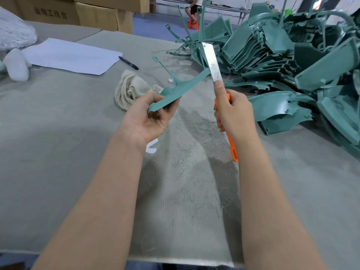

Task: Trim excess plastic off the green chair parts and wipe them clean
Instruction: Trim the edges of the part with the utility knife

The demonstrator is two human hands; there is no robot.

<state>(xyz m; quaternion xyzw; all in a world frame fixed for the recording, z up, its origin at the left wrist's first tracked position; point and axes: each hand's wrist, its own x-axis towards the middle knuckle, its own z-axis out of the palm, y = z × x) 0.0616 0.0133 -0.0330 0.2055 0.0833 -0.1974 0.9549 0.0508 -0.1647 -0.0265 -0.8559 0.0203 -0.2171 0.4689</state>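
My left hand (150,115) grips the near end of a long curved green chair part (181,88), held above the grey felt table (58,123). A thin sprue stem sticks up from the part's middle. My right hand (233,112) is shut on an orange-handled knife (213,63), thumb pressed on the flat steel blade. The blade points up and away, and its edge meets the far tip of the green part. A crumpled cream rag (130,88) lies on the table just behind my left hand.
A big heap of green chair parts (292,61) fills the table's right side. White paper (72,55) and a black pen (128,62) lie at back left, near a white bagged bundle (15,30). Green shavings (196,168) litter the felt. Cardboard boxes (78,12) stand behind; a person (192,6) sits far off.
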